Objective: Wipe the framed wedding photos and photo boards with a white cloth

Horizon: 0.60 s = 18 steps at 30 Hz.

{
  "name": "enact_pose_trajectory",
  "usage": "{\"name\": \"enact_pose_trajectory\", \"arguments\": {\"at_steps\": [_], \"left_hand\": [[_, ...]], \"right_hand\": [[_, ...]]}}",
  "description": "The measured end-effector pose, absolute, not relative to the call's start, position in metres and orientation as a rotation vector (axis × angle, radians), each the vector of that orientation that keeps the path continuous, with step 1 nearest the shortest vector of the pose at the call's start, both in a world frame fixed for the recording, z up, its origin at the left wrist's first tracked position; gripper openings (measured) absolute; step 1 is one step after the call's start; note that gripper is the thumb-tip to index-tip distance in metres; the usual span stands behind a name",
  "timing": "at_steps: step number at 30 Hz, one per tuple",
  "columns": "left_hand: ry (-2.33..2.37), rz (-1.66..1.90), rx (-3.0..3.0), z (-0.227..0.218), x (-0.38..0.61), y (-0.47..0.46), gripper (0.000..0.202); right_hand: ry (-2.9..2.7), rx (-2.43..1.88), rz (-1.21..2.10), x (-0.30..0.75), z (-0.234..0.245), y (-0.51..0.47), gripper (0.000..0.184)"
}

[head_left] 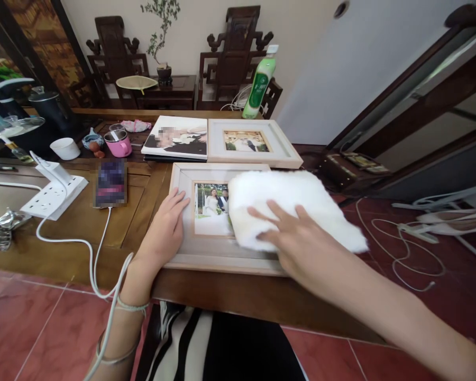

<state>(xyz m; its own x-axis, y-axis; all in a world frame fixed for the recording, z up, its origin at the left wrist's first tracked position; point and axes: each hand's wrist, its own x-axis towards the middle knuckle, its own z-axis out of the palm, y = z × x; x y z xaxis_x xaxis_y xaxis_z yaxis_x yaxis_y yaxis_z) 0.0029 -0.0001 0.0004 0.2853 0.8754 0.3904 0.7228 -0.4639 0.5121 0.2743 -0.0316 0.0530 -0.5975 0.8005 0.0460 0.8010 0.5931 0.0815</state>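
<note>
A light wooden picture frame (238, 262) with a wedding photo lies flat at the table's front edge. My left hand (168, 219) rests on the frame's left side, its fingers laid out over the border. A fluffy white cloth (301, 196) covers the right part of the frame and hangs past its right edge. Pressed on top of this cloth is my right hand (293, 233), fingers spread and slightly blurred. The right side of the photo is hidden under the cloth.
Behind lie a second picture frame (218, 148) and a stacked photo panel (178, 151). A green bottle (259, 82) stands at the back. On the left are a phone (110, 182) on a cable, a white power strip (59, 196), a pink mug (121, 145) and a white cup (65, 149).
</note>
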Motion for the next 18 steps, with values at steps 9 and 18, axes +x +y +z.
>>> {"name": "enact_pose_trajectory", "arguments": {"at_steps": [9, 18], "left_hand": [[1.461, 0.907, 2.357, -0.002, 0.003, 0.001, 0.044], [1.453, 0.894, 2.35, -0.001, 0.002, 0.0, 0.044]], "right_hand": [[-2.789, -1.164, 0.206, 0.269, 0.06, -0.094, 0.06], [-2.673, -1.496, -0.119, 0.253, 0.047, 0.047, 0.058]]}}
